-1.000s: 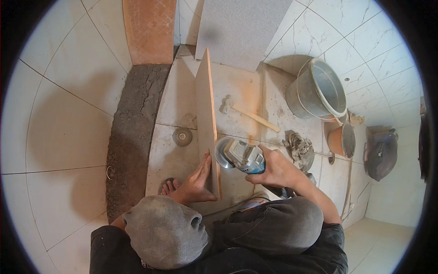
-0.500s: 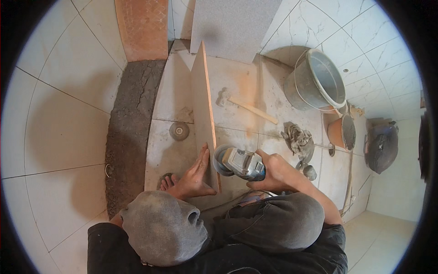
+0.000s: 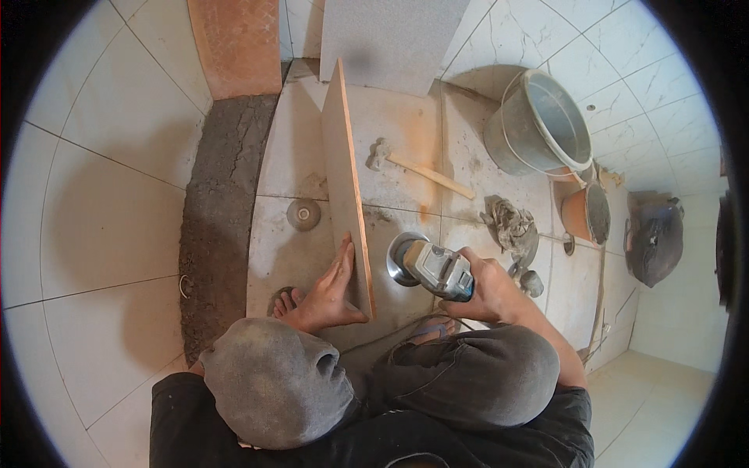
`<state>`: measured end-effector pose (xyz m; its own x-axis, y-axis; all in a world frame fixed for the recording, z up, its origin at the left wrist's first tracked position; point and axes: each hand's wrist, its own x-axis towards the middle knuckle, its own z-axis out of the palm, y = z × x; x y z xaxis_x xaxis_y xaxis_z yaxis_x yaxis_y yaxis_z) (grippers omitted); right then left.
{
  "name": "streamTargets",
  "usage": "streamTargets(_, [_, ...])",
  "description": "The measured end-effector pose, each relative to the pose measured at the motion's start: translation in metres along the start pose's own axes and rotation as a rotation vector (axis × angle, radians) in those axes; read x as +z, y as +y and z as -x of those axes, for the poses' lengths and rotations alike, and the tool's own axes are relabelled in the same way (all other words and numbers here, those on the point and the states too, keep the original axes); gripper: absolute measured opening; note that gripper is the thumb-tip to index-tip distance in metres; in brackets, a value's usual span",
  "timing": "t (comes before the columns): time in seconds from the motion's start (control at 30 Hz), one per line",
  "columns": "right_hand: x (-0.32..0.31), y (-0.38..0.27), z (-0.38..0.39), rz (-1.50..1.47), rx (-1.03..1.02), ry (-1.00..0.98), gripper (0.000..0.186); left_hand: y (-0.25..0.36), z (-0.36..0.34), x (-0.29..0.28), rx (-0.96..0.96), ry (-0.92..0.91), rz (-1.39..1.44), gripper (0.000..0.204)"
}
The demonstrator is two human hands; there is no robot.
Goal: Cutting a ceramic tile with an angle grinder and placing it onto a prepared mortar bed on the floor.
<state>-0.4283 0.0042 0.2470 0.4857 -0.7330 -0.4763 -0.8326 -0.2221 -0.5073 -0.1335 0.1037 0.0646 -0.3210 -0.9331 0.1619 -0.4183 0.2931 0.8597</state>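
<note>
My left hand (image 3: 331,292) grips the lower part of a long upright tile (image 3: 352,195) with a tan cut edge, thumb and fingers around it. My right hand (image 3: 488,288) holds a grey and blue angle grinder (image 3: 437,269) whose shiny disc (image 3: 402,257) sits a short way right of the tile, apart from it. A wooden-handled hammer (image 3: 429,175) lies beyond the disc, and a round disc (image 3: 303,214) lies on the floor tiles left of the upright tile. A crumpled grey heap (image 3: 511,226) is right of the hammer. My bare foot (image 3: 285,304) shows beside my left hand.
A grey bucket (image 3: 530,129), an orange container (image 3: 589,214) and a dark bag (image 3: 654,238) are along the right wall. A grey panel (image 3: 390,35) and an orange panel (image 3: 238,47) lean at the back. A rough mortar strip (image 3: 218,195) borders the left wall.
The grinder and my right hand have moved right, away from the upright tile's edge. My left hand stays on the tile. The view has shifted slightly.
</note>
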Motion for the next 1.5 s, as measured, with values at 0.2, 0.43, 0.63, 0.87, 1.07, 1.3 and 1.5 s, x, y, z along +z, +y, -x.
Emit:
streamTargets(0.2, [0.007, 0.004, -0.002, 0.179, -0.411, -0.027, 0.08, 0.002, 0.001, -0.002, -0.059, -0.033, -0.028, 0.151])
streamTargets(0.43, [-0.001, -0.01, -0.011, 0.298, -0.484, -0.124, 0.083, 0.006, -0.002, -0.004, -0.125, -0.081, 0.032, 0.157])
streamTargets(0.63, [-0.007, -0.016, -0.02, 0.385, -0.421, -0.183, 0.078, -0.001, 0.002, -0.002, -0.085, -0.057, -0.012, 0.153])
streamTargets(0.87, [-0.019, -0.022, -0.047, 0.312, -0.371, -0.089, 0.065, -0.004, 0.006, -0.001, -0.093, -0.038, 0.026, 0.15])
streamTargets(1.07, [-0.033, -0.033, -0.077, 0.19, -0.307, 0.06, 0.057, -0.006, 0.004, 0.004, -0.036, 0.016, 0.042, 0.147])
streamTargets(1.3, [-0.041, -0.031, -0.074, 0.221, -0.29, 0.064, 0.058, -0.003, 0.003, 0.003, -0.044, 0.02, 0.026, 0.15])
streamTargets(1.5, [-0.025, -0.029, -0.039, 0.318, -0.497, -0.122, 0.066, -0.003, 0.004, -0.001, -0.041, -0.011, 0.021, 0.151])
